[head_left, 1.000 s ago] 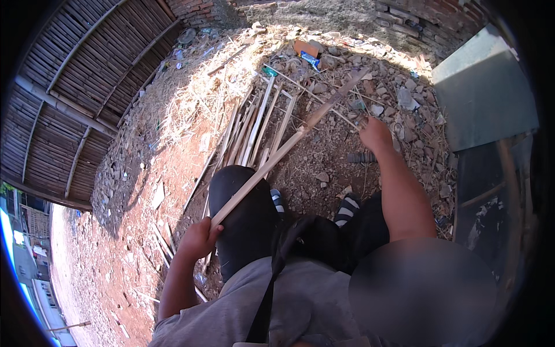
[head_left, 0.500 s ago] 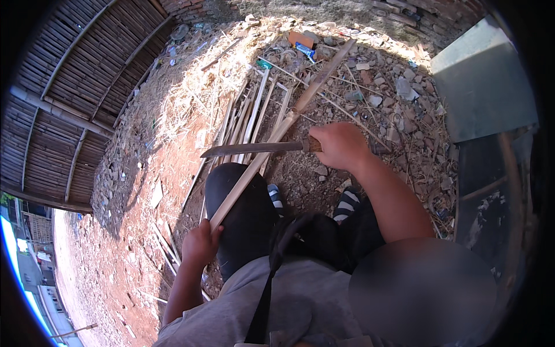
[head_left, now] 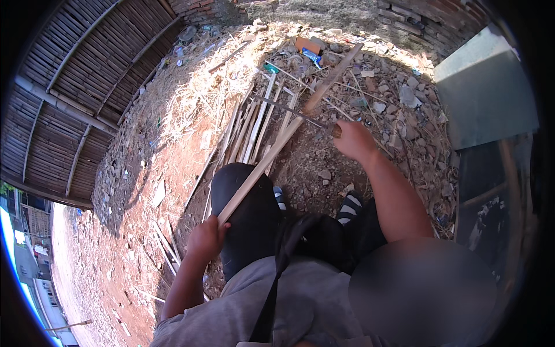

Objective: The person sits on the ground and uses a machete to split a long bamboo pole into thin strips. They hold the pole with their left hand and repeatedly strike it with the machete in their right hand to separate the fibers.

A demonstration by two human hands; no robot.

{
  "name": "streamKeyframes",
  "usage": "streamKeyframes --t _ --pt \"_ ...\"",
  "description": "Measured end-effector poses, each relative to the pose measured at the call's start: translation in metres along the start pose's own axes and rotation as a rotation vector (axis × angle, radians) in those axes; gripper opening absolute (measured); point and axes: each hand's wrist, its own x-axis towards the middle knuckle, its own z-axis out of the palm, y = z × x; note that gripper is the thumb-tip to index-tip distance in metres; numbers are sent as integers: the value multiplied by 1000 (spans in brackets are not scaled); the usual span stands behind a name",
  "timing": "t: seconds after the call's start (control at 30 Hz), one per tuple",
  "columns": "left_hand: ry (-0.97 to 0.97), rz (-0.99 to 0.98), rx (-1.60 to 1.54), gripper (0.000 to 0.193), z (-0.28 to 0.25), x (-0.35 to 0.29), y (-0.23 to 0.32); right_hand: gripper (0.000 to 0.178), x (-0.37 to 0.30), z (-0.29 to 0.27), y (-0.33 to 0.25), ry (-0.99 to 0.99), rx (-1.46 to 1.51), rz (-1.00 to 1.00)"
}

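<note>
A long split bamboo strip [head_left: 260, 167] slants over my left knee and away to the upper right. Its near end is in my left hand [head_left: 207, 237], fingers wrapped round it. Farther along, the strip has a node, and beyond it the inner side looks darker. My right hand [head_left: 355, 141] is closed round the wooden handle of a machete [head_left: 289, 109]. The thin blade points to the far left and crosses the strip near that node; whether it touches the strip I cannot tell.
Several cut bamboo strips [head_left: 250, 128] lie on the ground beyond my left knee. Stones and litter [head_left: 393, 98] cover the ground at the right. A woven bamboo wall [head_left: 63, 87] stands at the left, a brick wall [head_left: 324, 11] at the back, and a grey-green panel [head_left: 485, 92] at the right.
The machete has moved away from me along the bamboo strip, from near my knee to the node, and its blade has turned edge-on. My right hand has shifted slightly right.
</note>
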Motion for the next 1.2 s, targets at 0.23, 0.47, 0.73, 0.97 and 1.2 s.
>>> streamKeyframes --t 0.23,0.47,0.73,0.97,1.2 --pt "97 129 -148 43 6 -2 -14 17 -6 1 -12 19 -129 -223" --pt "220 -34 -75 34 5 -17 3 16 -8 -3 -20 84 -54 -335" --pt "123 -28 -155 33 12 -17 -9 18 -18 4 -32 20 5 -373" --pt "-210 -3 -413 43 -7 1 -25 25 -30 12 -54 1 -29 -561" --pt "-269 1 -476 46 1 5 -36 27 -35 8 -61 78 -27 -665"
